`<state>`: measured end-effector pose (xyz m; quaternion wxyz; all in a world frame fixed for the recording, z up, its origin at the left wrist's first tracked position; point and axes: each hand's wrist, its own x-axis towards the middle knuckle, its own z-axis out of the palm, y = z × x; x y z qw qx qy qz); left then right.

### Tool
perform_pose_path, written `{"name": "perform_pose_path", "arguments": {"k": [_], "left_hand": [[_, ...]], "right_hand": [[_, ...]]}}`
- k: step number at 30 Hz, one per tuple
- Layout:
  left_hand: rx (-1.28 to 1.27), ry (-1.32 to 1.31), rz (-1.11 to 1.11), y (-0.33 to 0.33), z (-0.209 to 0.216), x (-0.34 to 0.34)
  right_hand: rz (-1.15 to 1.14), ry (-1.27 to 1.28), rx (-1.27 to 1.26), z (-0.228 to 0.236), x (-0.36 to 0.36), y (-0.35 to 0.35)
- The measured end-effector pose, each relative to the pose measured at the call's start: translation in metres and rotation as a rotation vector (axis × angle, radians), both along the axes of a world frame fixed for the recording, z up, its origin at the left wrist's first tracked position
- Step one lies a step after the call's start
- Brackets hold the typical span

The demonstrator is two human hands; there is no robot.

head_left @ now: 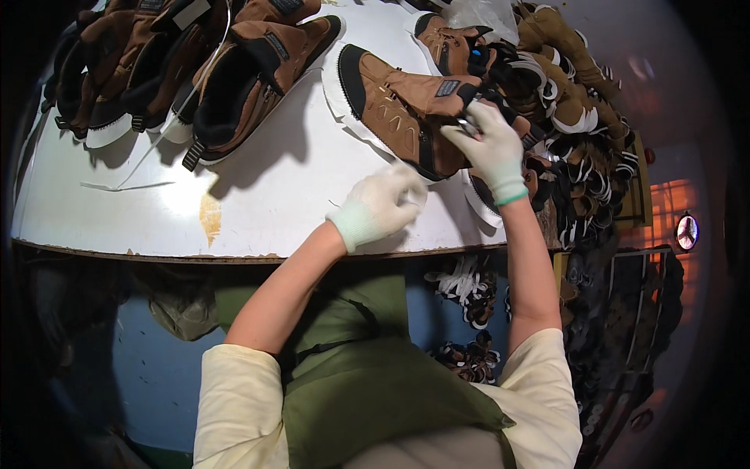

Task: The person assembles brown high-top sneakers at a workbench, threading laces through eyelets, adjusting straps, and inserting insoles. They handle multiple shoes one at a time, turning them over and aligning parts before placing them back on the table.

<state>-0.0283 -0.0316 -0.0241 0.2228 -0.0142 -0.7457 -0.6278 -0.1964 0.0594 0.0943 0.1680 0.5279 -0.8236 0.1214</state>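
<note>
A brown and black shoe (398, 117) with a white sole lies on its side on the white table (273, 199), its toe pointing away to the left. My right hand (491, 148), in a white knit glove, is closed at the shoe's collar. A small dark, shiny thing shows at its fingertips, too little of it to name. Nearer to me, my left hand (383, 205), gloved alike, is just off the shoe's near side. Its fingers curl toward the thumb, slightly smeared by motion, and whatever they pinch is hidden.
Several similar brown shoes (234, 102) stand at the left, with a white cord (152, 144) beside them. Another shoe (449, 43) lies behind, near a clear plastic bag (484, 17). A large heap of tan and dark shoes (582, 117) fills the right side.
</note>
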Motion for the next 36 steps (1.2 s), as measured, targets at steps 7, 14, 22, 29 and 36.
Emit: {"name": "perform_pose_path", "arguments": {"k": [7, 14, 22, 29, 36], "left_hand": [[-0.067, 0.031, 0.397, -0.031, -0.005, -0.034], [-0.134, 0.097, 0.335, -0.053, 0.010, -0.034], [-0.073, 0.062, 0.365, -0.045, 0.025, -0.029], [0.421, 0.300, 0.939, -0.009, 0.025, 0.020], [0.982, -0.095, 0.534, 0.032, 0.016, 0.046]], "right_hand": [[0.048, -0.496, 0.227, -0.008, -0.018, -0.010], [0.108, -1.026, 0.047, 0.006, 0.001, 0.011], [0.020, -1.433, -0.247, -0.022, -0.004, 0.044], [0.070, -1.539, -0.344, -0.044, 0.012, 0.058], [0.197, -1.548, -0.531, -0.063, 0.045, 0.070]]}}
